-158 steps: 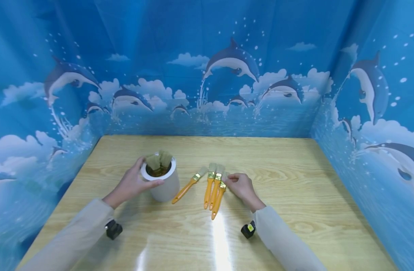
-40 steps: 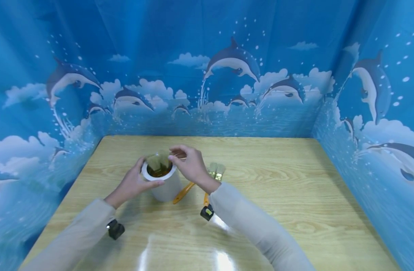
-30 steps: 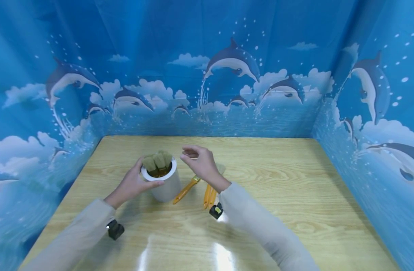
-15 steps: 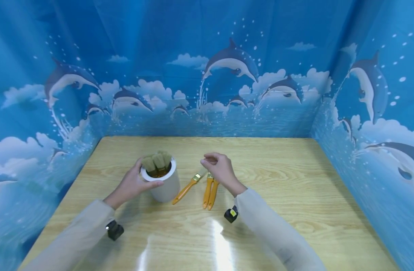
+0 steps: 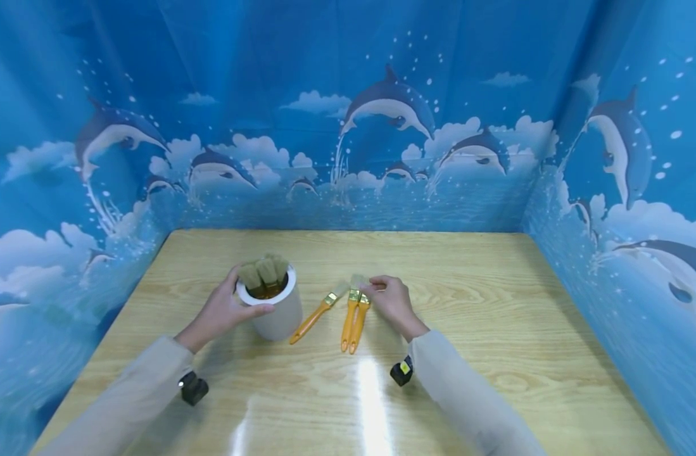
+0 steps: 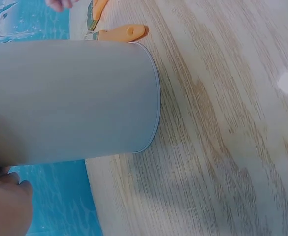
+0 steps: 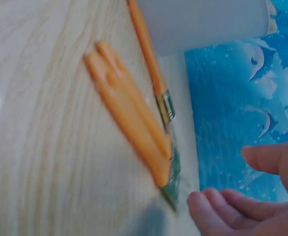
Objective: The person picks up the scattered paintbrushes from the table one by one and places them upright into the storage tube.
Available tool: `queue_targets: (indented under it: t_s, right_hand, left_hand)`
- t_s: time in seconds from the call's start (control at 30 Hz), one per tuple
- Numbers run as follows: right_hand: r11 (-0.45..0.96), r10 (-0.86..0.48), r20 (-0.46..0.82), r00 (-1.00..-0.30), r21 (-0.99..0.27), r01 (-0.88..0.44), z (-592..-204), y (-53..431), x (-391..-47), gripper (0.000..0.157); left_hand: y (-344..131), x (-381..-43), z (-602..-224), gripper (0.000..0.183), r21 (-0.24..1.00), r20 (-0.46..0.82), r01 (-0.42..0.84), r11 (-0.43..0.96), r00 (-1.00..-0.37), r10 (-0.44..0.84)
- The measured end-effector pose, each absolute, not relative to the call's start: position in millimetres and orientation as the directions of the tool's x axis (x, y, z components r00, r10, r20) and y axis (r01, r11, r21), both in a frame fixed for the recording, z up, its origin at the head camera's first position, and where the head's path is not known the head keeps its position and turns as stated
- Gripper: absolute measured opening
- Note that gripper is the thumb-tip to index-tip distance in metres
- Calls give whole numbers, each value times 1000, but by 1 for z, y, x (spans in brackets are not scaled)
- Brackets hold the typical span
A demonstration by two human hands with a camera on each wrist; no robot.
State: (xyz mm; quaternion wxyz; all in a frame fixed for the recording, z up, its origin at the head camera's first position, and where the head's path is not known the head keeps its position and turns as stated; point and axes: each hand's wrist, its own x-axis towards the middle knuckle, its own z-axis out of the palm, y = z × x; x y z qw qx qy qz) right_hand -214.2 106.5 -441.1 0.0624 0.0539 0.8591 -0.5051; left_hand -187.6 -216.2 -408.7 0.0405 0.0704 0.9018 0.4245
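My left hand (image 5: 218,311) grips a white cylindrical pot (image 5: 279,315) by its rim, thumb across the near side. Bristle-up paintbrushes (image 5: 263,273) stand in the pot, their handles mostly hidden inside. My right hand (image 5: 391,304) is at the bristle end of two orange-handled paintbrushes (image 5: 354,323) lying side by side on the table. In the right wrist view its thumb and fingers (image 7: 205,209) are apart, with nothing between them, close to the bristles. One more paintbrush (image 5: 312,321) lies slanted between the pot and that pair.
The wood-grain table (image 5: 473,278) carries everything. A blue dolphin-print curtain (image 5: 302,126) hangs along its back and sides. Each wrist bears a small black camera (image 5: 194,387). Light glares off the tabletop near the front.
My right hand carried one paintbrush from the right-hand group into the pot and let go. It then moved back right and down to the remaining pair. My left hand stayed on the pot.
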Motion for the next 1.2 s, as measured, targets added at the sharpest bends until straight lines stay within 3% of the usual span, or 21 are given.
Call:
queue_targets:
  t_s: [0.23,0.37,0.53,0.63,0.8,1.2]
  right_hand:
    - [539,60,-254,-965,-806,245,-450,114,-211,55]
    - [582,69,-244,-967,-778,238,-457,115,-213,55]
    - [642,85,-202,-976,-738,209,-466,110,-220,32]
    - [648,89,-195,-977,-733,205,-469,105,-222,42]
    - [688,82,-147,-986,-707,163,-469,100,-221,34]
    - [713,52,-110,-993,-692,115,-471,99,-225,48]
  left_hand:
    - [-218,-187,-409,102,822,-48,66,566,-982,184]
    - [-221,-190,-413,99,856,-39,78,512,-976,214]
    - [-225,-192,-415,95,871,-13,108,479,-970,241]
    - [-225,-192,-416,95,875,6,124,468,-969,246]
    - [-224,-194,-416,98,872,19,134,471,-970,242]
    - [-226,-195,-416,97,879,7,125,461,-969,249]
